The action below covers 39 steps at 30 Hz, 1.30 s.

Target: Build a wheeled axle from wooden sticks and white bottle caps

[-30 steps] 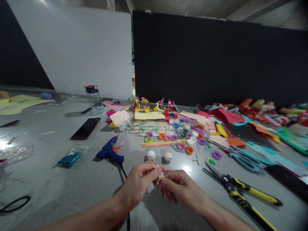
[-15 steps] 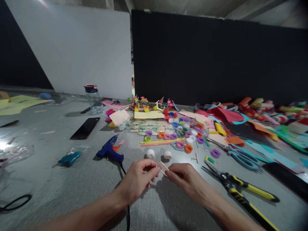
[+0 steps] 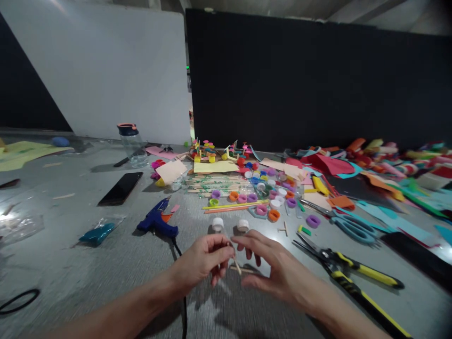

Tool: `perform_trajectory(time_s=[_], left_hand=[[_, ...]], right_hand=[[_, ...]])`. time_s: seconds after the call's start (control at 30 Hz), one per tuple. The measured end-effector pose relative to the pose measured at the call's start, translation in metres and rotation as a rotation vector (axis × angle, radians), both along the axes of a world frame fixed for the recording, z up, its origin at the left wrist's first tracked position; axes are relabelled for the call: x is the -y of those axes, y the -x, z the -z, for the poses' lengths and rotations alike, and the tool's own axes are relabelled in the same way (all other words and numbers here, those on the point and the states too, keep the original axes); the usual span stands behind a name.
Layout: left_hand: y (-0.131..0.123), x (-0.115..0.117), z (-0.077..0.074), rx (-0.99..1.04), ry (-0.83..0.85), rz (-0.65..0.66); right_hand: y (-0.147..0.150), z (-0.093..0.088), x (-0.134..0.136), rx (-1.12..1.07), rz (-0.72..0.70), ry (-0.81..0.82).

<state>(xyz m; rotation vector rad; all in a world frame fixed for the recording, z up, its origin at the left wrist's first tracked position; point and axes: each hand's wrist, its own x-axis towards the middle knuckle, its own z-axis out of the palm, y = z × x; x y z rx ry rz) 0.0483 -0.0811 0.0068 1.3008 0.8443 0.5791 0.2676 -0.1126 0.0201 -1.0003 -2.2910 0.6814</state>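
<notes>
My left hand (image 3: 206, 259) pinches a short wooden stick (image 3: 238, 268) between thumb and forefinger, and it slants down toward the table. Facing it, my right hand (image 3: 284, 270) is open with thumb and fingers spread, holding nothing that I can see. Beneath the fingers lies a second short wooden stick (image 3: 249, 270), partly covered by the first. Just beyond my hands stand two white bottle caps, a left cap (image 3: 218, 224) and a right cap (image 3: 243, 225). Farther right, a small T-shaped stick piece (image 3: 284, 229) rests on the table.
A blue glue gun (image 3: 157, 222) with its black cord lies left. Pliers (image 3: 348, 270) with yellow-black handles and blue-handled scissors (image 3: 355, 228) lie right. Behind are coloured caps (image 3: 274, 215), patterned sticks (image 3: 217, 182), a phone (image 3: 120, 189) and a water bottle (image 3: 133, 148).
My right hand has let go of its stick and spread its fingers. One stick now lies on the table, while the stick in my left hand points downward. The view has shifted slightly.
</notes>
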Motion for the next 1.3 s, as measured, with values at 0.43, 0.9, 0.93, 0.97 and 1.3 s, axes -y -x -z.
perform_trajectory(time_s=[0.43,0.9,0.93,0.97,1.3], left_hand=[[-0.005,0.015,-0.005,0.135,-0.038,-0.013],[-0.007,0.016,0.003,0.294,0.083,-0.079],[-0.007,0.016,0.004,0.293,0.079,-0.090],[-0.007,0.016,0.005,0.291,0.072,-0.101],[-0.006,0.017,-0.002,0.309,0.049,-0.060]], right_hand=[[0.010,0.012,-0.002,-0.142,0.062,-0.215],[0.014,0.012,-0.001,-0.130,0.079,-0.231],[0.015,0.012,-0.001,-0.128,0.070,-0.237],[0.016,0.013,-0.001,-0.128,0.065,-0.241],[0.015,0.019,0.001,-0.249,0.107,-0.180]])
